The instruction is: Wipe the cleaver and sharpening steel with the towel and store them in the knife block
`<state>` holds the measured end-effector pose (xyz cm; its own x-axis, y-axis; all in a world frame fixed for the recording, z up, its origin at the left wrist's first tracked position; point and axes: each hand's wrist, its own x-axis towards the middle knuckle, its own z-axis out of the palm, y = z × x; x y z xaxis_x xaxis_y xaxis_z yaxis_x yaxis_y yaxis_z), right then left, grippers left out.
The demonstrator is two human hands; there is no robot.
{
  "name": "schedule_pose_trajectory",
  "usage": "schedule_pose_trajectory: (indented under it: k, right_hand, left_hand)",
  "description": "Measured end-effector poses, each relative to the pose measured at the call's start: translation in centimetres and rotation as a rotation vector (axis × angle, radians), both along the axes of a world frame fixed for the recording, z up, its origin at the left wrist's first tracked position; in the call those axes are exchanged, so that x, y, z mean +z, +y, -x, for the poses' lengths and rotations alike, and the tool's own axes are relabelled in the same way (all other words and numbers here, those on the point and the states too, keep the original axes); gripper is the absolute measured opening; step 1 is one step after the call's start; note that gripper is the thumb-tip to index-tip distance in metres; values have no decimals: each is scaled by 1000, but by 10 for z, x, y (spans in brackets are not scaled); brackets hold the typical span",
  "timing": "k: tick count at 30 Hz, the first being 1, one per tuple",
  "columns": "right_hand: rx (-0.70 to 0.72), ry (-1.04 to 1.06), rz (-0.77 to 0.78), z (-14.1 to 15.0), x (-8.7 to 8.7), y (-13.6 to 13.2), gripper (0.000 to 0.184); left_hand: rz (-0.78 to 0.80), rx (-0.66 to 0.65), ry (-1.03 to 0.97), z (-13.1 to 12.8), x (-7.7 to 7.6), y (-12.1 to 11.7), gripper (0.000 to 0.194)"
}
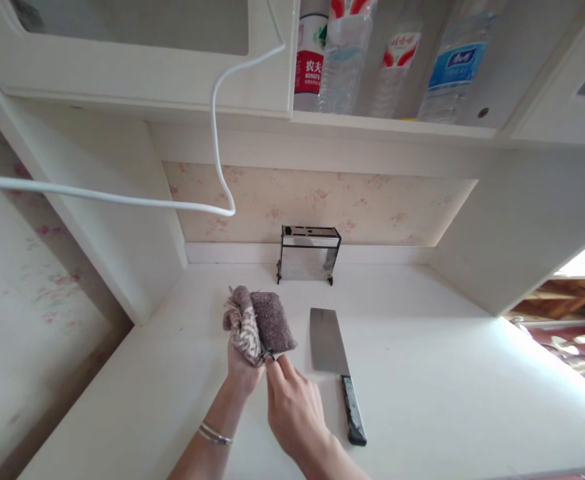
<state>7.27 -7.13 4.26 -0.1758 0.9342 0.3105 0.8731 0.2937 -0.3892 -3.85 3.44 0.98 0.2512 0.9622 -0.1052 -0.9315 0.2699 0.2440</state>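
My left hand [245, 370] is closed from below around a bunched brown cloth [273, 323] with a pale patterned side. Beside it, my right hand [295, 403] has its fingers closed at the cloth's lower edge. A small dark thing shows at those fingertips, mostly hidden by cloth and fingers, and I cannot make out its kind. To the right of my hands a cleaver [328, 341] lies flat on the white countertop [422, 373], blade pointing away and black handle towards me.
A knife block [308, 253] with slots on top stands against the back wall. Overhead, several plastic bottles [345, 60] sit in an open white cabinet [392, 128]. A white cable [216, 127] hangs in front, crossing the upper left.
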Motion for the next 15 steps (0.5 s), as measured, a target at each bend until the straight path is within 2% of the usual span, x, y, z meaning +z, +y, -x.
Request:
schedule_pose_trajectory:
  k: [3, 6, 11, 15]
  right_hand:
    - [50, -120, 11, 21, -7, 3, 37]
    - [89, -175, 33, 24, -10, -1, 45]
    - [148, -225, 66, 5, -15, -18, 49]
    - [170, -131, 87, -16, -39, -50, 43]
  left_hand:
    - [77, 87, 61, 4, 4, 3, 45]
    - [69, 140, 102, 12, 10, 6, 44]
    - [152, 213, 219, 11, 25, 6, 41]
    - [160, 185, 285, 4, 36, 5, 37]
